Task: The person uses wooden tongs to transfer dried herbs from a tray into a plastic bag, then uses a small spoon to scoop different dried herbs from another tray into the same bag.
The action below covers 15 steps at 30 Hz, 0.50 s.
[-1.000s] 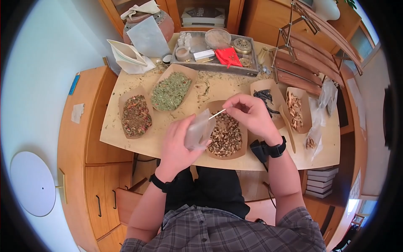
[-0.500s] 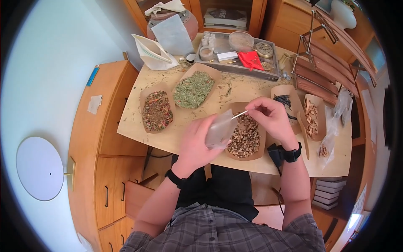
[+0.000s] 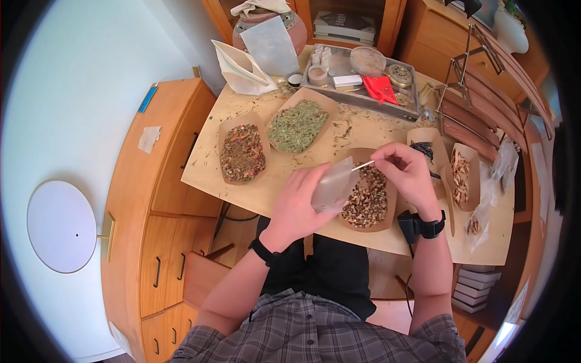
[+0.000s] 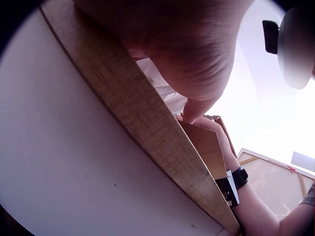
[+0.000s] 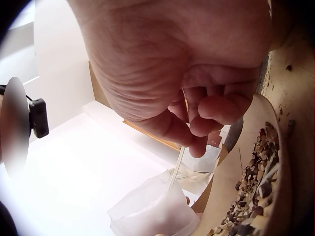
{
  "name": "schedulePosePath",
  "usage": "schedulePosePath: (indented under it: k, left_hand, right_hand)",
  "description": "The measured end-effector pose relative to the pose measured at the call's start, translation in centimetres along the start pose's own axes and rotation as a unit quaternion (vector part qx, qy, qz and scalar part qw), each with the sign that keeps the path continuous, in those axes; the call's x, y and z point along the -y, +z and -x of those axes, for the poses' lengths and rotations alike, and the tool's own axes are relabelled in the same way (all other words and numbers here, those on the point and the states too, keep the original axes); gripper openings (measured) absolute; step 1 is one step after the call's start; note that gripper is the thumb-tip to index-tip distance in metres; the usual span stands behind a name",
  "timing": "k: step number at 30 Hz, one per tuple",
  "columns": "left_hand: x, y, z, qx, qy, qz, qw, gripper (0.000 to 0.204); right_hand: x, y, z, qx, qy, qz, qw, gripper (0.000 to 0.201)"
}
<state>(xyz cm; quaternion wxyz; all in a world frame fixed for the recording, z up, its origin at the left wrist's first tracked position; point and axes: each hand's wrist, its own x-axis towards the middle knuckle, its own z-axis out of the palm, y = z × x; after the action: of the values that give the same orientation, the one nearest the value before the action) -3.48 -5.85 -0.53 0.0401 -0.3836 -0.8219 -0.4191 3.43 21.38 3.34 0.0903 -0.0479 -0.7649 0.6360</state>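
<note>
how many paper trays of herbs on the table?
5. Red mix far left, green herb beside it, brown chips under the hands, dark pods and pale pieces right. More may be hidden.

Translucent pouch held upright; drawstring taut.

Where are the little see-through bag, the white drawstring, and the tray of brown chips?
little bag (image 3: 331, 186), head view, middle of its translucent face.
white drawstring (image 3: 363, 164), head view, midway along the taut string.
tray of brown chips (image 3: 356, 226), head view, bare front paper rim.
</note>
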Motion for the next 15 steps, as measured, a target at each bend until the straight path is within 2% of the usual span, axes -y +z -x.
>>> schedulePosePath:
  k: [15]
  left_hand:
    - [0.03, 0.04, 0.01, -0.005, 0.009, -0.001, 1.0, 0.083]
  right_hand:
    - [-0.12, -0.03, 0.0, 0.001, -0.003, 0.001, 1.0, 0.013]
